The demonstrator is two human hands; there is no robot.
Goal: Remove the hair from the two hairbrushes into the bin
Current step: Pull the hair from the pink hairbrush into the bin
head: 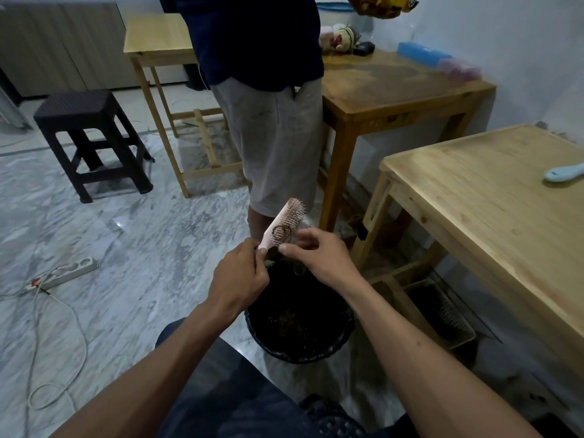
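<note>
Held over the black bin [299, 349] so loosened strands drop in, a pink hairbrush [283, 225] is gripped at its handle by the left hand [237, 279] while the right hand [317, 255] pinches at tangled hair [282, 233]; a blue brush [565, 172] waits on the table [480, 197]

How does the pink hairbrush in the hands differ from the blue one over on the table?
The pink hairbrush is held up over the black bin, gripped by the left hand, while the right hand picks at it; the blue hairbrush lies untouched on the wooden table. The pink one shows its bristles with a clump of hair; the blue one's bristles are not visible, and it is partly out of frame. Both look plastic.
</note>
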